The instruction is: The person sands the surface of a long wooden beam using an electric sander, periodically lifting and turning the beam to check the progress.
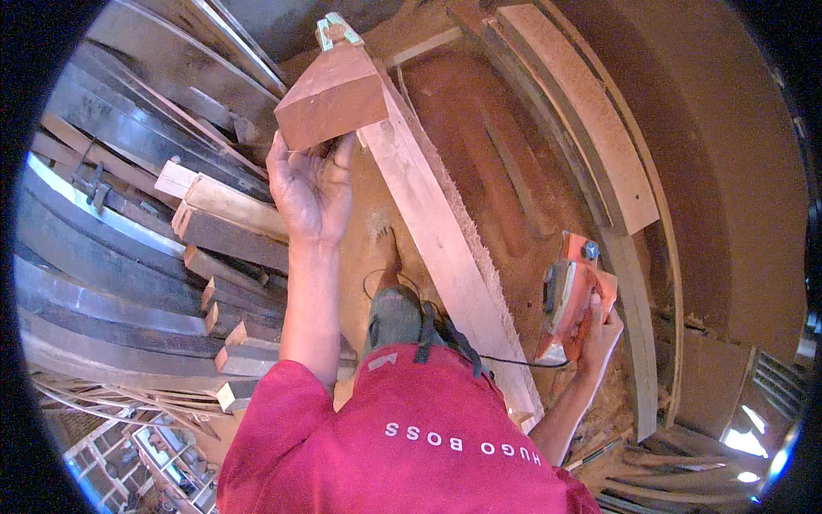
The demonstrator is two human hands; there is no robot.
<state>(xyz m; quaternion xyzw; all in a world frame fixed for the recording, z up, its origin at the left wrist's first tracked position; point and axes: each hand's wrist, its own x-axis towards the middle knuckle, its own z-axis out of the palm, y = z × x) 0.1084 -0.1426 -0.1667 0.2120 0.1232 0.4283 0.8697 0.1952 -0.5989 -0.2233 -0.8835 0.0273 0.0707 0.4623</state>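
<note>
My left hand (312, 184) is closed on the near end of a reddish wooden block (334, 107), thumb on one side and fingers on the other. Part of the grip is hidden beneath the block. A pale notched end (336, 32) with green marks shows at its far side. In my right hand (599, 330) is an orange electric planer (578, 295), held by its handle off to the right, with a dark cord (522, 362) running back toward my body. Between the hands a long pale wooden beam (437, 227) lies diagonally, its right edge lined with shavings.
Dark planks (111, 295) and short timber pieces are stacked on the left. To the right, a thick board (582, 111) lies lengthwise over other boards. Brown sawdust (462, 146) covers the ground beyond the beam. My bare foot (387, 248) is beside the beam.
</note>
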